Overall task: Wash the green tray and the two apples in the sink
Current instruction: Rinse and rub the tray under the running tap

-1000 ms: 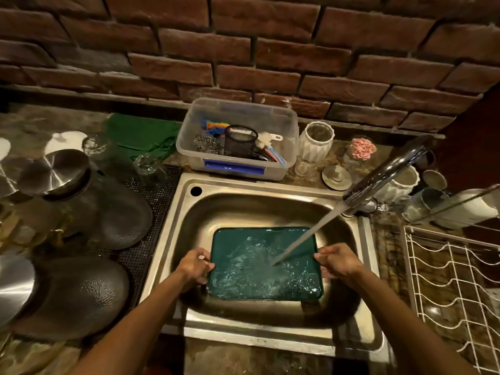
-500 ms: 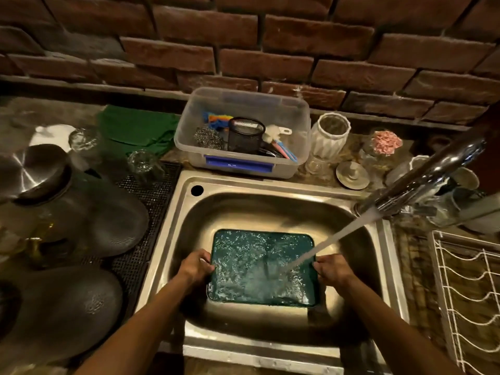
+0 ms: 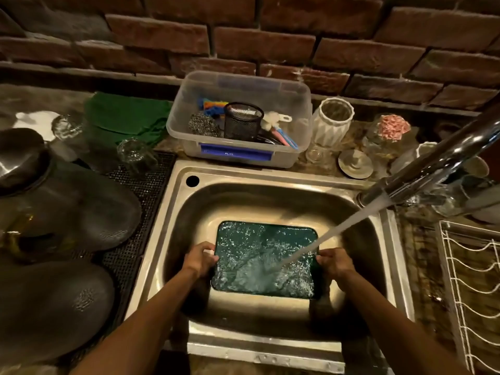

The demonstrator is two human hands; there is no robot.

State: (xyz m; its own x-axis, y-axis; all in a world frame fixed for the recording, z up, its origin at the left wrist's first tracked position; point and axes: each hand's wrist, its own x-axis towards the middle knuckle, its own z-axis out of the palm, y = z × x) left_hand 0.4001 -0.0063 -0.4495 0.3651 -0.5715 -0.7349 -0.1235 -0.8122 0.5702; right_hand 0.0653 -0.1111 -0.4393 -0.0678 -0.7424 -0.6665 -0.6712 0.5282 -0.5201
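Rinsing stage only. My left hand (image 3: 200, 259) grips the green tray (image 3: 263, 262) by its left edge, low center of frame inside the sink (image 3: 270, 201); my right hand (image 3: 334, 262) grips its right edge. Faucet (image 3: 443, 158) stream hits it. No apples visible; both unwashed, I judge.

Green tray (image 3: 243, 239), silver steel sink (image 3: 270, 201), red-brown brick wall (image 3: 270, 41). Clear tub (image 3: 297, 104) with blue latch (image 3: 235, 152), black mesh cup (image 3: 242, 121), green cloth (image 3: 121, 117), white faceted vase (image 3: 331, 123), white wire rack (image 3: 473, 280).
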